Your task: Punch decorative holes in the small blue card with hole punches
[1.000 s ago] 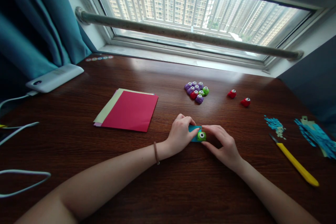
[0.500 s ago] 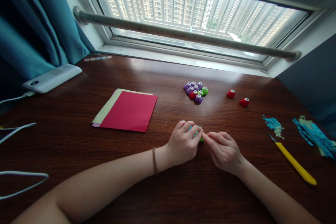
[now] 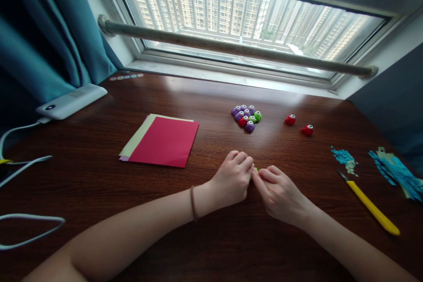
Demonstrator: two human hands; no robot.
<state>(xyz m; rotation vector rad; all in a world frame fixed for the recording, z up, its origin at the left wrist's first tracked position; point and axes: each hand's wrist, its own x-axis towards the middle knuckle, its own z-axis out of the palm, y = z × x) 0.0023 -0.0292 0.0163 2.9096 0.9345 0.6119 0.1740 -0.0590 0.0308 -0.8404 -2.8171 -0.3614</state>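
Both of my hands meet over the near middle of the desk. My left hand (image 3: 233, 178), with a brown band at its wrist, is closed, fingers curled round a small green paper punch (image 3: 255, 169). Only a sliver of the punch shows between the hands. My right hand (image 3: 280, 191) pinches at the punch's right side, thumb and fingers pressed together. Fingers hide most of what lies between the two hands. Beyond them sits a cluster of purple, red and green paper punches (image 3: 246, 116) with white tops.
Two red punches (image 3: 307, 130) stand apart at right. Blue and pale paper bits (image 3: 344, 157), paper strips (image 3: 396, 172) and a yellow-handled craft knife (image 3: 373, 207) lie far right. At left are coloured paper sheets (image 3: 165, 141), a white power bank-like device (image 3: 72, 100) and white cables (image 3: 33, 218).
The bit of blue that showed between my left fingers is now out of sight. My right hand has shifted slightly left, closer to my left hand. The view has shifted slightly.
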